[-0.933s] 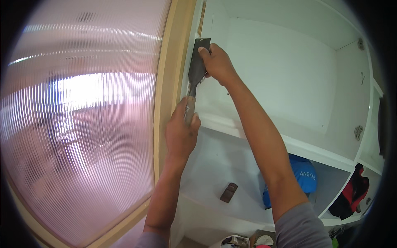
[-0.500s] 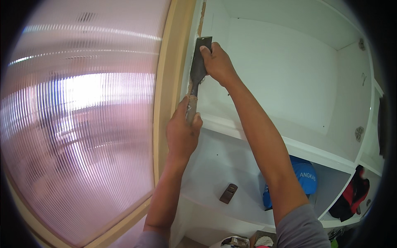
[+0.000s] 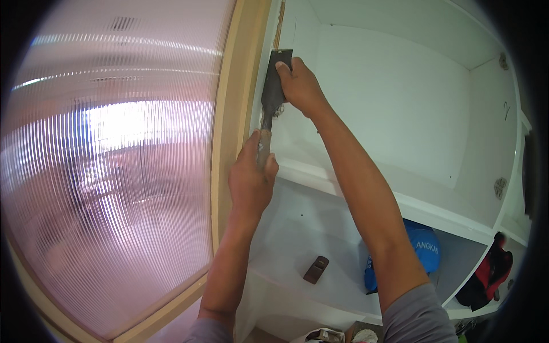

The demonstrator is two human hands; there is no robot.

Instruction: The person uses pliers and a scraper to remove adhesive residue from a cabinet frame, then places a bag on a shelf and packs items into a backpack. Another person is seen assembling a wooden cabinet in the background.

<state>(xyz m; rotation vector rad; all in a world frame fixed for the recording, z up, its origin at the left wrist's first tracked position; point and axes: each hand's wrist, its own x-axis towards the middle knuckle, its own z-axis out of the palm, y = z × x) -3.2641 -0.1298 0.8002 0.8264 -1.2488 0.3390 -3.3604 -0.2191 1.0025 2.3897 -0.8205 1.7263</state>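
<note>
A wide chisel [image 3: 277, 77] with a dark flat blade stands nearly upright against the left edge of a white cabinet [image 3: 394, 108], its broad end up. My left hand [image 3: 251, 183] is closed round its worn grey handle [image 3: 263, 150]. Higher up, my right hand [image 3: 304, 86] grips the blade from the right side, thumb across its face. Just above the blade's end, a narrow strip of bare brown wood [image 3: 279, 27] shows along the cabinet edge. Part of a metal hinge [image 3: 279, 110] peeks out beside the blade's lower part.
Close on the left, a tan wooden frame [image 3: 231, 114] borders a ribbed translucent panel [image 3: 114, 228]. On the lower shelf lie a small dark-brown hand plane [image 3: 315, 270] and a blue bag [image 3: 423, 248] partly behind my right arm. A red-and-black item [image 3: 489, 274] sits farther right.
The view has shifted slightly, so the cabinet sits a little farther right. The chisel and both hands have barely moved, and both grips are unchanged.
</note>
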